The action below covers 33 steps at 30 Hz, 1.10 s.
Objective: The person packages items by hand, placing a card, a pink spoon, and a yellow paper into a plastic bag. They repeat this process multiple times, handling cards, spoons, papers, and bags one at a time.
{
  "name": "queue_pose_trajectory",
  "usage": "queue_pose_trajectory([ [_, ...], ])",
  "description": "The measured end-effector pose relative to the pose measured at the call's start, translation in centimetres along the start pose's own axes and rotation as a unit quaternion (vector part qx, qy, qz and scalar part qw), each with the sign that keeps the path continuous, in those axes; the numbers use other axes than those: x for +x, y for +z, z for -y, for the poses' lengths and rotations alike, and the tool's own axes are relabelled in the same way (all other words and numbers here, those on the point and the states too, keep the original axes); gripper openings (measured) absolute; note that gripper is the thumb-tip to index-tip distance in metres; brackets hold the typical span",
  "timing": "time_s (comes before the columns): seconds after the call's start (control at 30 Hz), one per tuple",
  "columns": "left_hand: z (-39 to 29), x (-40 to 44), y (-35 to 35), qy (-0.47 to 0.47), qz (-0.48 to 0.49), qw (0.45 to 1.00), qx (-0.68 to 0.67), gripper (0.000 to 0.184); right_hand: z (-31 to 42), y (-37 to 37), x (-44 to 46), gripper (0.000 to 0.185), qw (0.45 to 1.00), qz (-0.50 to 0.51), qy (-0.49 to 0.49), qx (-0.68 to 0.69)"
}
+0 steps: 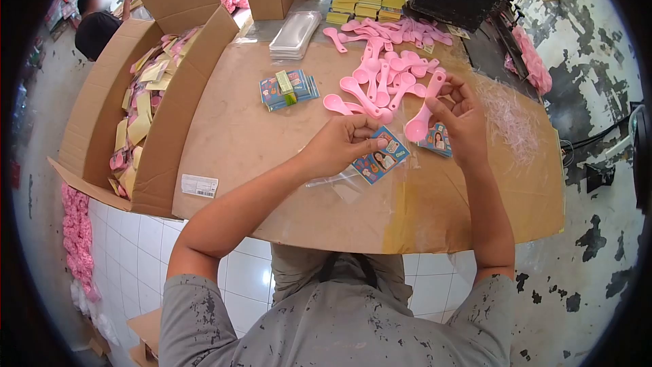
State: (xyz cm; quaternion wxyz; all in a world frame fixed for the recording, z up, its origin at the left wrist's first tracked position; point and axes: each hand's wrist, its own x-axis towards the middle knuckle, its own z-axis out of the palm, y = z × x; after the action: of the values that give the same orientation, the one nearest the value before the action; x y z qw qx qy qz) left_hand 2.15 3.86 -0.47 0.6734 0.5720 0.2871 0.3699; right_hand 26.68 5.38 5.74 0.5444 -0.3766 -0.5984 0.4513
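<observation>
My left hand (343,143) pinches a blue printed card (379,160) by its upper left corner, tilted over the cardboard-covered table. A pink measuring spoon (422,117) is gripped by its handle in my right hand (463,119), bowl pointing down. Just behind that bowl, a small stack of similar blue cards (438,143) lies partly hidden by my right hand. Beyond both hands spreads a pile of pink spoons (380,78). Clear plastic film (333,180) lies under my left wrist.
A tall open carton (153,156) of yellow-and-pink packets stands at the left. Banded blue cards (288,92), clear plastic trays (295,37) and yellow-edged stacks (367,0) sit farther back. Plastic shreds (513,122) lie at the right. Another person (98,27) is at far left.
</observation>
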Motion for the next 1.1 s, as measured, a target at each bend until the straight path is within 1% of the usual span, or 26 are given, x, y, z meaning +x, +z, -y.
queue_pose_trajectory([
  [0.07,-0.1,-0.1,0.4,0.001,0.01,1.0,-0.008,0.03,0.2,0.7,-1.0,0.053,0.999,-0.033,0.009,0.038],
  [0.17,-0.1,-0.2,0.6,0.014,0.026,1.0,-0.006,0.029,-0.9,0.8,-1.5,0.058,0.999,-0.013,0.017,0.043],
  [0.23,-0.1,-0.3,0.8,0.034,0.024,0.999,0.002,0.029,-1.4,1.2,-1.8,0.057,0.998,-0.018,0.018,0.052],
  [0.33,-1.2,-0.6,0.9,-0.02,0.023,0.999,0.039,0.03,-2.0,1.5,-2.1,0.056,0.999,-0.028,0.0,0.043],
  [0.43,-0.5,-0.4,1.0,0.002,0.002,1.0,0.028,0.029,-2.2,1.6,-2.2,0.055,0.998,-0.035,-0.024,0.039],
  [0.53,-1.3,-0.6,1.1,-0.021,0.007,0.999,0.032,0.03,-2.2,1.7,-2.2,0.053,0.997,-0.053,-0.035,0.04],
  [0.67,-0.2,-0.3,0.9,-0.011,0.003,1.0,0.015,0.032,-2.1,1.5,-2.1,0.052,0.997,-0.056,-0.025,0.037],
  [0.73,-0.2,-0.3,0.9,-0.002,0.001,1.0,0.017,0.033,-2.0,1.2,-2.2,0.051,0.999,-0.042,-0.018,0.021],
  [0.83,0.1,-0.2,0.7,0.019,0.011,1.0,0.022,0.04,-1.8,1.1,-2.0,0.05,0.999,-0.048,-0.014,0.019],
  [0.93,-0.5,-0.3,0.8,-0.026,-0.002,1.0,0.014,0.038,-1.6,1.1,-2.2,0.051,0.999,-0.044,0.0,0.022],
  [1.03,-0.7,-0.4,0.9,-0.008,0.009,1.0,0.028,0.036,-1.6,1.4,-2.1,0.051,0.998,-0.05,0.011,0.045],
  [1.1,-0.3,-0.4,1.3,0.009,-0.003,1.0,0.005,0.03,-1.8,1.3,-2.2,0.052,0.998,-0.048,0.008,0.044],
])
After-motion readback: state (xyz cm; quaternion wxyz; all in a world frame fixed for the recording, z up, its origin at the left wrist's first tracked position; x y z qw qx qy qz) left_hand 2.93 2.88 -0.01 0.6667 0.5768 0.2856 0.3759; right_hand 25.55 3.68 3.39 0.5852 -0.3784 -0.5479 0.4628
